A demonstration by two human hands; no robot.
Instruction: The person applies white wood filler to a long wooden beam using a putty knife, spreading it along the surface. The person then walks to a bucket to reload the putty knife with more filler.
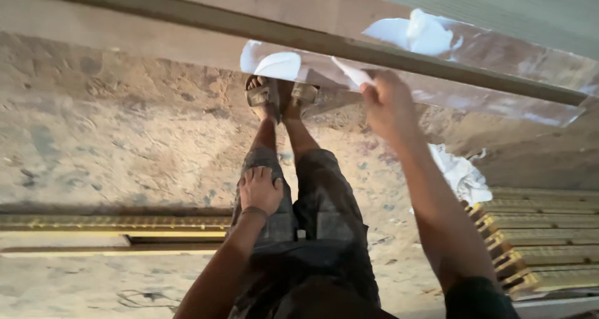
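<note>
Dark shorts [324,232] fill the foreground; my left hand [260,190] rests flat on my thigh, fingers together. My right hand [388,104] pinches white protective film [349,72] on the wooden panel [187,29]; crumpled film [458,172] lies beside stacked gold-edged boards [543,238] on the floor.

I see the long board [437,60] across the far side, film sheet [474,76] on it. My right hand [387,104] is on the film's near edge, left hand [261,191] on my knee. Crumpled film [462,175] lies on the floor [125,138] at right, stacked strips [543,238] beside it, a rail [112,228] at left.
</note>
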